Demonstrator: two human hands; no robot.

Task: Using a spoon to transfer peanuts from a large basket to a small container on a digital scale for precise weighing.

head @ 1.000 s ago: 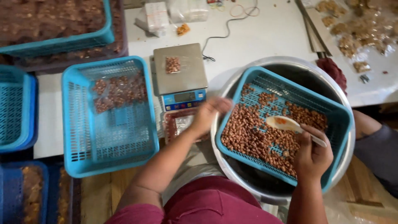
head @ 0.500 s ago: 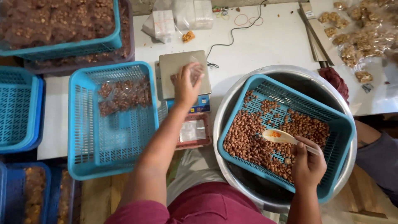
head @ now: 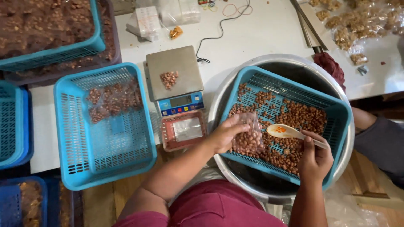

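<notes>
1. I see the left hand (head: 225,133) pinched shut on a small clear bag (head: 249,135) partly filled with peanuts, thumb and fingers gripping its open top edge.
2. The bag hangs over the near-left part of a blue basket (head: 341,110) of loose peanuts (head: 294,126), its lower end resting among them.
3. The right hand (head: 314,157) is curled closed around the handle of a pale plastic spoon (head: 283,131) – the bowl points left, just beside the bag's mouth, with an orange mark inside it.
4. That basket sits tilted inside a big metal basin (head: 219,90) at the counter's front edge, right of centre.
5. Left of the basin stands a digital scale (head: 174,69) with a small heap of peanuts in a bag on its steel plate; a reddish tray (head: 166,130) holding clear bags lies just in front of it.
6. Further left, a second blue basket (head: 67,138) carries filled peanut packets (head: 111,101) at its far end.
7. I can see a white counter (head: 261,38) under the scale – a thin cable runs across it toward the far edge.
</notes>
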